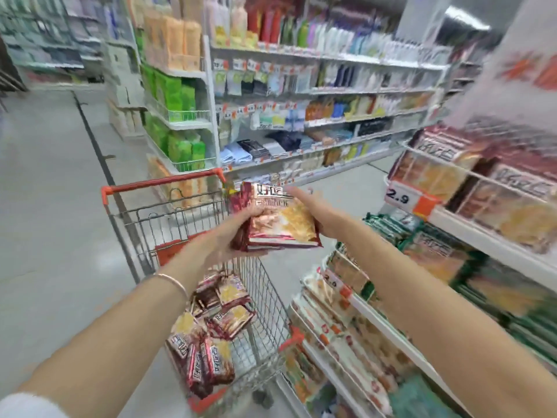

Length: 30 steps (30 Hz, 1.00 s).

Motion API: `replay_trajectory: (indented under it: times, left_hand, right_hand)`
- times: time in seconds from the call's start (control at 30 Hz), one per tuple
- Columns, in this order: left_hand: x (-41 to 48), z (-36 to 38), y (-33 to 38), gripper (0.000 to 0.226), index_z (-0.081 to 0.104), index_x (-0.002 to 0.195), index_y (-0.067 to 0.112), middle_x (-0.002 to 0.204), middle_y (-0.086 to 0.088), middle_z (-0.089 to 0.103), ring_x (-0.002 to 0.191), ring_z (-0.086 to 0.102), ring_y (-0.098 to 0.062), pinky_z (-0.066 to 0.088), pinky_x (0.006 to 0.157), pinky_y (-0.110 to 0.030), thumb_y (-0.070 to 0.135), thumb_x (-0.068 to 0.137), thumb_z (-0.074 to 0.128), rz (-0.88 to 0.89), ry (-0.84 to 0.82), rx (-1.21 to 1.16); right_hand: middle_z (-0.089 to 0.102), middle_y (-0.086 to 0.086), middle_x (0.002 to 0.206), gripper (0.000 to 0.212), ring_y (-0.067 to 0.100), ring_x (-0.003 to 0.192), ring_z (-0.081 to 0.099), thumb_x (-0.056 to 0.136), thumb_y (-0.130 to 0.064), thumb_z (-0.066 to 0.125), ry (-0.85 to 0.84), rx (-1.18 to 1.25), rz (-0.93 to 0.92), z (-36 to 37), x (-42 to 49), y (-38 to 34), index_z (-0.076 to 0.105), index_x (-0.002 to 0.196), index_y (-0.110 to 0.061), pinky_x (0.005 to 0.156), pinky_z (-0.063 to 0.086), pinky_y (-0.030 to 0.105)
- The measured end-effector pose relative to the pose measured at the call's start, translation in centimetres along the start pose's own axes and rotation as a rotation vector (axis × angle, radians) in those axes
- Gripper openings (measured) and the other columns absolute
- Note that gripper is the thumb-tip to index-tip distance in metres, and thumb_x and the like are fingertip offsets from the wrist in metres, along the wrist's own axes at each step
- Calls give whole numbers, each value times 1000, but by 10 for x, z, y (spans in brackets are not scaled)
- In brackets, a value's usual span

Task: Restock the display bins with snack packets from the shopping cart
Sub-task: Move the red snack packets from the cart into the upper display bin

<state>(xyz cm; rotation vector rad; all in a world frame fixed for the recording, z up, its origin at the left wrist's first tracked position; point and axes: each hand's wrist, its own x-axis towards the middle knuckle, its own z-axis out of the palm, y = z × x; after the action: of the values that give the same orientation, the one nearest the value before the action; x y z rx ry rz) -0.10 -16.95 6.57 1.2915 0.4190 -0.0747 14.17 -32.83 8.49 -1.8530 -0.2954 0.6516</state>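
Aisle-side, over the red-handled wire cart (180, 217), your left hand (233, 238) is gripping glossy maroon snack packets (281, 220), right hand (316, 214) bracing flat; the stack may slide.

Arms outstretched, left hand (232, 236) gripping, right hand (310, 209) against one packet stack (283, 224).

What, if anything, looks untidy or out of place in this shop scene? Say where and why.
The snack packets in the shopping cart lie jumbled, tilted every way, not stacked; those in the display bins sit in rows. Nothing looks spilled.
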Motion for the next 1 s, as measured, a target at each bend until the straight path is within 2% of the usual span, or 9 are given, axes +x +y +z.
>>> replay_trajectory:
  times: [0.07,0.13,0.37,0.43,0.53,0.7,0.8,0.93,1.0]
  left_hand:
    - [3,44,33,28,73,99,22,87,-4,75,74,72,-18,59,81,-45,44,83,68,89,-111,105]
    - [3,92,67,28,76,77,28,72,6,67,61,66,-8,56,71,-31,40,93,58,148,-242,191]
    - [-4,281,146,24,64,89,19,68,6,72,58,67,-10,53,50,-19,38,78,73,448,-387,417]
    - [-3,340,149,34,64,94,17,74,2,75,64,69,-13,56,56,-20,37,71,79,514,-416,400]
    - [3,424,144,87,54,121,11,104,-12,74,82,71,-21,60,80,-36,38,46,87,585,-464,361]
    - [22,531,118,98,54,126,8,104,-10,69,77,68,-13,57,76,-31,43,40,85,605,-582,577]
    - [44,562,100,105,50,122,17,105,-9,71,97,68,-25,52,97,-44,53,33,93,670,-548,889]
    - [61,574,86,103,40,140,18,136,0,52,120,53,-21,41,102,-33,46,57,94,717,-490,1443]
    - [66,575,86,108,37,149,20,151,-3,42,133,44,-24,37,111,-38,53,61,90,793,-418,1661]
  right_hand:
    - [59,14,133,127,24,100,69,59,-60,81,100,63,-110,-39,-34,-22,12,155,-14,77,59,37]
    - [62,13,125,122,24,96,69,57,-55,82,155,136,-192,-85,-63,-38,15,151,-14,73,59,37]
    - [63,13,130,128,27,107,68,42,-69,91,434,184,-383,-266,-156,-59,38,145,-14,87,59,46]
    - [65,10,124,130,25,103,70,34,-70,92,513,204,-417,-318,-185,-53,45,140,-12,88,59,45]
    - [66,7,104,127,15,80,72,30,-67,93,625,180,-439,-380,-247,-42,46,132,-7,67,61,36]
    - [60,19,133,120,33,106,69,55,-22,95,582,79,-289,-478,-319,6,24,150,-19,89,57,54]
    - [64,13,125,107,23,97,73,75,-4,85,500,-80,-154,-507,-332,42,16,153,-29,87,59,44]
    - [62,-3,119,101,7,95,66,71,-23,91,427,-381,-47,-508,-307,81,27,149,-15,75,54,17]
    - [60,-7,122,110,6,100,62,67,-29,93,460,-408,-56,-502,-291,95,21,150,-17,82,53,17]
